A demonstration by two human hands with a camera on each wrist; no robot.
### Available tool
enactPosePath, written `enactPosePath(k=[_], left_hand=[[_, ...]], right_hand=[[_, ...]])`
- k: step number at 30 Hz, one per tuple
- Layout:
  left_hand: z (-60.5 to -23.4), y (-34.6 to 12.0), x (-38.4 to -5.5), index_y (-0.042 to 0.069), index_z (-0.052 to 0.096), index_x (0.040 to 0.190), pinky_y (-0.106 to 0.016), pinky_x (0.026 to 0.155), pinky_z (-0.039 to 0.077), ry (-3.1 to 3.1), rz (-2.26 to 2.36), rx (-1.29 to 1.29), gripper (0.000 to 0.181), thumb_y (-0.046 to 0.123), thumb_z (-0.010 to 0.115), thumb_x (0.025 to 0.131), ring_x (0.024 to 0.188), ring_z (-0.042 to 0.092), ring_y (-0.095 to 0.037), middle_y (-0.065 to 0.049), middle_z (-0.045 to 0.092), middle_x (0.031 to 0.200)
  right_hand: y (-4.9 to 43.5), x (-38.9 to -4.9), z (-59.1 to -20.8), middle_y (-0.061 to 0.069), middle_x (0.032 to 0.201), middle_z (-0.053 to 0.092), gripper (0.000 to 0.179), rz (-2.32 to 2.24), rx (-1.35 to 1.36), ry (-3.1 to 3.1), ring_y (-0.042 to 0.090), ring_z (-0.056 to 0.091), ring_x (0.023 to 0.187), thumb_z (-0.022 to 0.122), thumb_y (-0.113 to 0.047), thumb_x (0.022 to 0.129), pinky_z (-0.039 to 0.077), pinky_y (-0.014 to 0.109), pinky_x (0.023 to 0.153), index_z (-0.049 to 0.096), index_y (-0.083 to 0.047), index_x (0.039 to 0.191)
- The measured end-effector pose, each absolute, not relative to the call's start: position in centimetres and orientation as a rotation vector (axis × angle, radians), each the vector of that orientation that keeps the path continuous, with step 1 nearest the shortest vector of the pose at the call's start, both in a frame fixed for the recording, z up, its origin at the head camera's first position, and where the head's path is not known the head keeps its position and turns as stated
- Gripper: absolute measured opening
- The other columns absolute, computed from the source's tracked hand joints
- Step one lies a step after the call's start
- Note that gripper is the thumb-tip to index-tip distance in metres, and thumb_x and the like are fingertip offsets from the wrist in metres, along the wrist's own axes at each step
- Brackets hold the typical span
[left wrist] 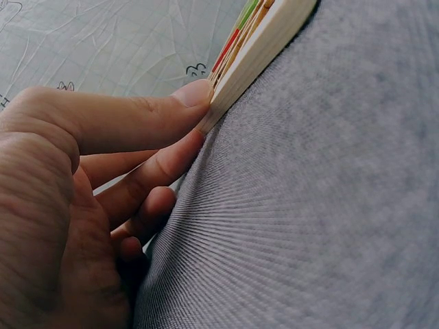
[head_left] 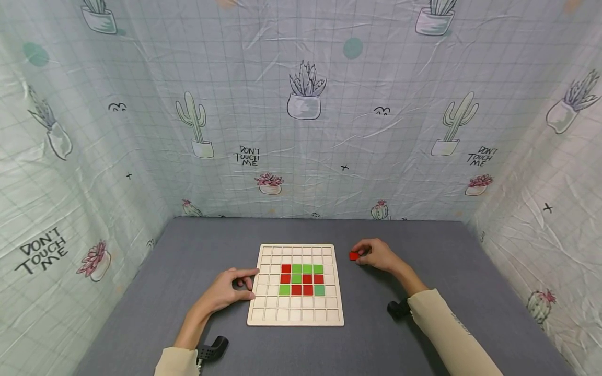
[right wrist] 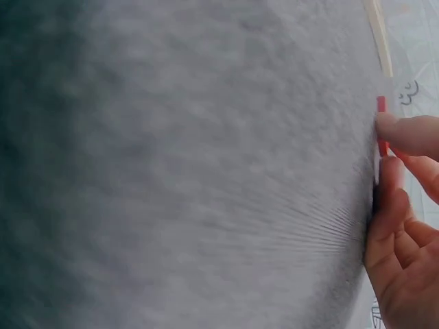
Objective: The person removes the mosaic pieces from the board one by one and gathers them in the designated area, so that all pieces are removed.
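Left hand: grip wide, thumb and forefinger touching left edge of pale wooden gridded board. Right hand: grip narrow, pinching flat red tile beside board.

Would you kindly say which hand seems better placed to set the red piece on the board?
Probably the right hand: it pinches the red piece just right of the gridded board. The left hand has its thumb and index finger against the board's left edge, perhaps better for steadying it.

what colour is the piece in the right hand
The piece in the right hand is plain red, showing best in the head view.
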State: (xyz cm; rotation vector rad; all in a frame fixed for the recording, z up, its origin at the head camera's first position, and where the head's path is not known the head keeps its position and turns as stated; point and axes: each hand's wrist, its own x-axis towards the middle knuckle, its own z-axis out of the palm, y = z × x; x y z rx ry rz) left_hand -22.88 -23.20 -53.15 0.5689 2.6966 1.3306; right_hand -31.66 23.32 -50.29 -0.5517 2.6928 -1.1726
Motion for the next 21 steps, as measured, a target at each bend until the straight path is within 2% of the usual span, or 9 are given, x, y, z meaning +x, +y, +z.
enactPosePath(k=[7, 13, 18, 21], left_hand=[[-53.2, -23.2, -22.8, 0.009, 0.069, 0.136, -0.026, 0.078, 0.039, 2.695, 1.338, 0.566, 0.062, 0.025, 0.089, 0.079, 0.082, 0.051, -0.009, 0.007, 0.069, 0.087], [-53.2, -23.3, -22.8, 0.01, 0.069, 0.136, -0.025, 0.078, 0.038, 2.7, 1.338, 0.563, 0.061, 0.024, 0.089, 0.08, 0.082, 0.05, -0.009, 0.007, 0.069, 0.087], [-53.3, -23.3, -22.9, 0.011, 0.069, 0.136, -0.025, 0.078, 0.039, 2.704, 1.335, 0.563, 0.061, 0.024, 0.089, 0.08, 0.082, 0.05, -0.01, 0.007, 0.069, 0.087], [-53.3, -23.4, -22.9, 0.011, 0.069, 0.136, -0.025, 0.078, 0.039, 2.707, 1.329, 0.564, 0.061, 0.025, 0.089, 0.08, 0.082, 0.05, -0.009, 0.007, 0.069, 0.087]], right_hand=[[23.8, -32.0, -49.2, 0.02, 0.102, 0.07, 0.034, -1.18, -0.566, 2.646, 0.017, 0.063, 0.08, 0.08, -0.001, 0.082, 0.053, 0.032, 0.061, 0.073, 0.004, 0.115], [23.3, -32.2, -47.9, 0.021, 0.108, 0.072, 0.035, -1.114, -0.642, 2.703, 0.019, 0.069, 0.082, 0.076, -0.004, 0.084, 0.053, 0.033, 0.065, 0.073, 0.002, 0.119], [21.1, -31.7, -47.4, 0.021, 0.106, 0.071, 0.032, -1.079, -0.776, 2.72, 0.014, 0.067, 0.076, 0.075, -0.007, 0.087, 0.053, 0.032, 0.064, 0.072, 0.003, 0.118], [18.9, -31.1, -47.4, 0.018, 0.104, 0.072, 0.03, -1.077, -0.796, 2.705, 0.015, 0.068, 0.078, 0.076, -0.008, 0.089, 0.054, 0.031, 0.065, 0.072, 0.002, 0.117]])
